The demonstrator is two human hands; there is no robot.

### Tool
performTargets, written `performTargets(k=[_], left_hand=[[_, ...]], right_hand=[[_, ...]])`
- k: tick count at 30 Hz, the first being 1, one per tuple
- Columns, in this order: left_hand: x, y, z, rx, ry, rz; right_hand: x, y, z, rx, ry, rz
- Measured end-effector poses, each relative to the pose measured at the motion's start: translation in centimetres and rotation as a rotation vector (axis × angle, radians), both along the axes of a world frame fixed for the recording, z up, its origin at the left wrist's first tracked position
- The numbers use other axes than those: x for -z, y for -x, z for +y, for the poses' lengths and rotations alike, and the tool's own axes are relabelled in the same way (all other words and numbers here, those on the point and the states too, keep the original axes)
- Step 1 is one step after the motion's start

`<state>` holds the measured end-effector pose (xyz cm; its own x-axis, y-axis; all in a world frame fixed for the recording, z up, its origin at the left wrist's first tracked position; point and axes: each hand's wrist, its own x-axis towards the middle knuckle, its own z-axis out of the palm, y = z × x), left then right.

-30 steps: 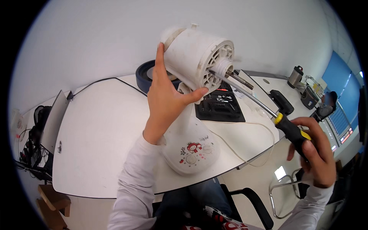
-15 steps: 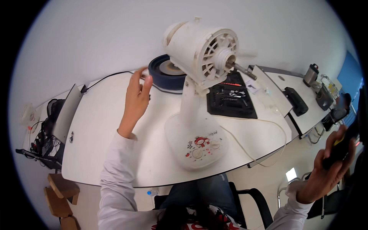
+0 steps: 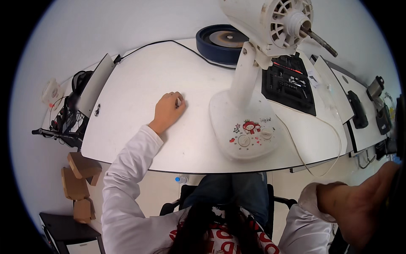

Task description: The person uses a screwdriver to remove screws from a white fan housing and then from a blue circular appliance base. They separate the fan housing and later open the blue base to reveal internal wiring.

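My left hand [image 3: 169, 111] rests on the white table with its fingers curled inward. A small dark bit shows between the fingertips, too small to name. At the right edge of the picture my right hand [image 3: 367, 205] is raised close to the camera, its fingers lost in the dark rim. To the right of my left hand stands a white table fan [image 3: 245, 80] without grille or blades. Its motor housing [image 3: 270, 25] has a bare metal shaft [image 3: 319, 41] pointing right. The base [image 3: 249, 137] carries two knobs and a red cartoon print.
Behind the fan sit a dark blue round device [image 3: 220, 53] and a black tool case [image 3: 292, 84] with small bits. The fan's pale cord [image 3: 325, 120] loops over the table's front edge. A black cable [image 3: 158, 42] runs along the back. Cardboard boxes [image 3: 76, 184] stand at lower left.
My left hand has come down from beside the blue device onto the table, its fingers curling. My right hand has moved nearer the camera; the dark object seen in it earlier is out of sight.
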<state>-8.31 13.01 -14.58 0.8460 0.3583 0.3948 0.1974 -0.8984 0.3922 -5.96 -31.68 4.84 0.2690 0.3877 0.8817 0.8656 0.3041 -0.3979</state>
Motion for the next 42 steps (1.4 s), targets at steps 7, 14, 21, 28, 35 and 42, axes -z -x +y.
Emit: performTargets(k=[7, 14, 21, 28, 35, 42], left_hand=[[0.3, -0.4, -0.4, -0.027, -0.218, -0.024], [-1.9, 2.3, -1.4, -0.063, -0.366, -0.020], [-2.9, 12.9, -9.1, 0.475, -0.265, -0.025], [4.5, 24.9, -15.3, 0.515, 0.203, 0.229], [8.5, 25.9, -18.0, 0.152, 0.580, 0.044], [20.3, 29.2, -13.8, 0.314, 0.451, 0.682]], right_hand=[[0.6, -0.1, -2.8, 0.116, -0.044, -0.066], [-0.8, 0.6, 1.6, 0.236, -0.123, -0.204], [-0.7, -0.2, 2.8, 0.382, -0.246, -0.287], [-1.4, -0.6, 4.3, 0.464, -0.339, -0.349], [-1.3, -0.6, 4.0, 0.562, -0.383, -0.366], [-1.0, -0.3, 3.1, 0.651, -0.434, -0.379]])
